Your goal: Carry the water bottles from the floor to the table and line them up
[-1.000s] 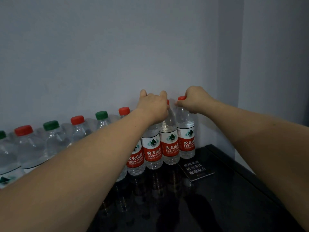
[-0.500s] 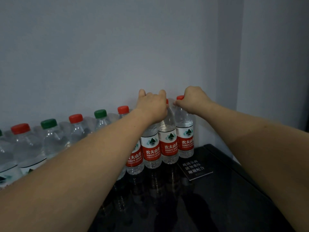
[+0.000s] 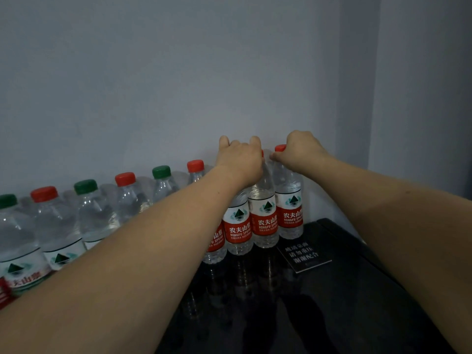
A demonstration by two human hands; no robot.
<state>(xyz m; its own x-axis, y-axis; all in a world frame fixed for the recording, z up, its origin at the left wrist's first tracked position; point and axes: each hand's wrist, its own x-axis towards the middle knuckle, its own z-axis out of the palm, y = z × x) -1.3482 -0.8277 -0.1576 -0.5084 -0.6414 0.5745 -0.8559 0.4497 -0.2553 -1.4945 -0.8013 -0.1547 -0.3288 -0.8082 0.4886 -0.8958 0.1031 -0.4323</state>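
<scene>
A: Head view, only one. Where are the bottles?

B: Row of water bottles [image 3: 163, 190] upright on the black glossy table [image 3: 357, 315], backed against the grey wall [image 3: 178, 72]. Runs from the far left edge to the corner. Caps alternate red and green at left; red-and-white labels.

A: Left hand?

B: Left hand [image 3: 238, 162] is curled over the tops of bottles near the right end of the row, fingers hooked down behind them. It covers the caps; a sliver of red cap shows at its right edge. It grips the second bottle from the end [image 3: 264, 221]; whether it also holds the one left of it, can't tell.

A: Right hand?

B: Right hand [image 3: 298, 152] is clamped round the neck of the end bottle [image 3: 291, 213], just under its red cap [image 3: 280, 148]. That bottle stands on the table, touching its neighbour.

A: Anything else?

B: Small dark sign [image 3: 304, 255] with white characters lies flat on the table just in front of the end bottle. Both forearms stretch across the frame; the left one hides the middle of the row.
</scene>
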